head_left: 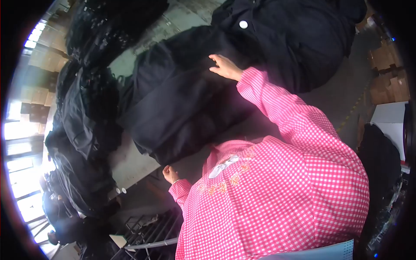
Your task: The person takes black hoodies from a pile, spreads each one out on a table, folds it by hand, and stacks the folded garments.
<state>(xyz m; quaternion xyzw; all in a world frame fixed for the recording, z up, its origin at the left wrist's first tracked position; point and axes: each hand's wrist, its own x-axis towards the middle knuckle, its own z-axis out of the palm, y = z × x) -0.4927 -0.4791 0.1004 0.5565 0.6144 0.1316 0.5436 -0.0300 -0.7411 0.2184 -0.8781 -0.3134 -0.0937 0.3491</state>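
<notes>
A large piece of black cloth [173, 108] lies in loose folds across the middle of the view, in front of the pink checked garment that I wear. At its lower edge is my left hand [170, 174], fingers curled closed on the cloth's edge; the fingertips are small and partly hidden. Farther up, my right hand [225, 68] is stretched over the dark cloth with thumb and fingers apart, holding nothing that I can see.
More black cloth is heaped at the upper right [303, 39], with a round white object [243, 24] on it. Dark shiny bundles [86, 108] line the left. A pale table surface [134, 160] shows between them. Cardboard boxes [388, 86] stand at the right; a metal rack [147, 234] is below.
</notes>
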